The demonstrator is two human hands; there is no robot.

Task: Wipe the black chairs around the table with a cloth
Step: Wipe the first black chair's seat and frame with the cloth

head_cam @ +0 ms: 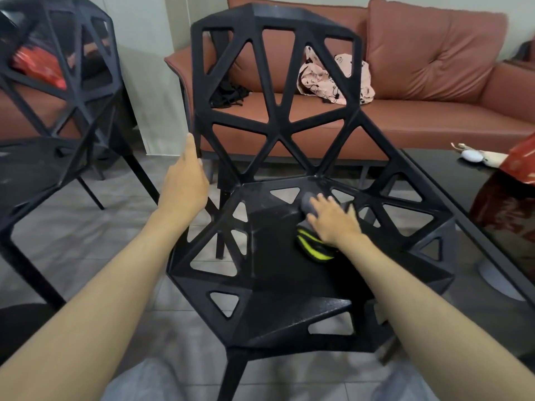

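A black chair (289,285) with triangular cut-outs stands right in front of me, its back towards the sofa. My right hand (333,219) presses a grey cloth (308,205) with a black and yellow-green part (314,247) onto the back half of the seat, fingers spread flat over it. My left hand (185,180) is at the left edge of the chair's back, thumb up; its fingers are hidden, so I cannot tell whether they hold the frame. A second black chair (58,91) of the same kind stands at the left.
An orange-brown sofa (434,111) runs behind the chairs with a pink garment (335,79) and a dark item (228,94) on it. A black table (474,198) with a white object (470,155) and a red bag (521,160) is at the right. Grey tiled floor (86,233) lies below.
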